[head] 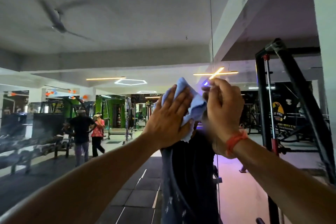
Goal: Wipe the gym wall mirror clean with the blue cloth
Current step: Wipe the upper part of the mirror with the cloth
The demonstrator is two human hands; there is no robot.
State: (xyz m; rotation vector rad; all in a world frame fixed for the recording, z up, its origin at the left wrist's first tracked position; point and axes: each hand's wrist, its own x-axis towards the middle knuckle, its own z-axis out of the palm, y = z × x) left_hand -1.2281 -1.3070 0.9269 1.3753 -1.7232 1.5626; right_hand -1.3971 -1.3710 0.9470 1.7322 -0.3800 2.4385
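Note:
The gym wall mirror (127,47) fills the view, and a thin vertical seam (211,23) divides its panels. My left hand (169,114) lies flat, fingers spread, pressing the light blue cloth (193,101) against the glass at head height, just left of the seam. The cloth is bunched, with a corner hanging below my palm. My right hand (224,111), with an orange thread band on the wrist, is raised beside it at the seam, fingers curled and fingertips pinched together. The cloth's right edge runs behind this hand. No grip on it shows.
A black steel rack frame (291,96) stands close on the right. The glass reflects my dark-shirted body (187,178), two people standing (81,129) on the left, benches, gym machines, a ceiling fan (56,18) and lit ceiling strips.

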